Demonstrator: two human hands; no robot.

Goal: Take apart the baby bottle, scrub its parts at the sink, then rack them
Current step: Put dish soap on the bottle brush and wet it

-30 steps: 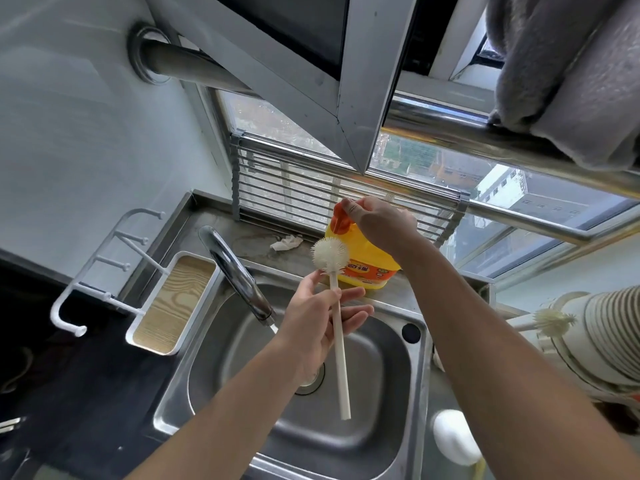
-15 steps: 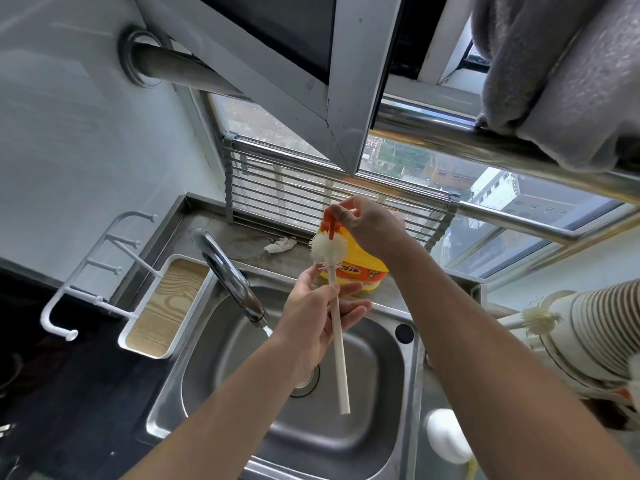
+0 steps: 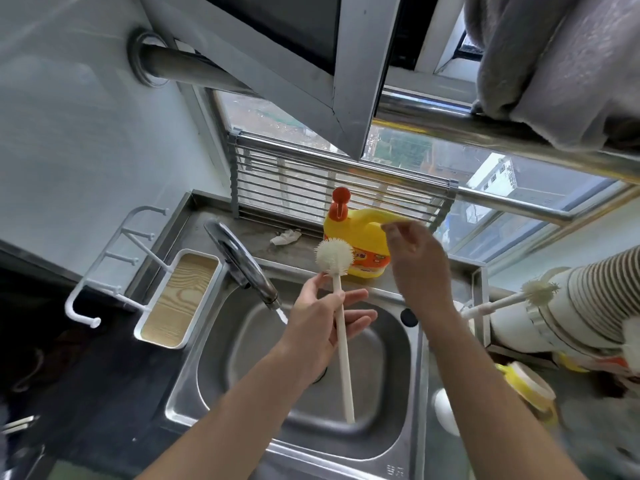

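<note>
Right hand [image 3: 415, 261] has let go of the orange pump [image 3: 340, 204] on the yellow plastic detergent bottle [image 3: 360, 230] on the bench, fingers loose and holding nothing. Left hand [image 3: 322, 327] still pinches the white spiky-headed bottle brush [image 3: 345, 355] upright over the steel sink [image 3: 391, 386].

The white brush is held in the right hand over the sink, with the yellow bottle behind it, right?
Not quite: the head view shows the left hand pinching the white brush over the sink, with the yellow bottle behind it.
</note>
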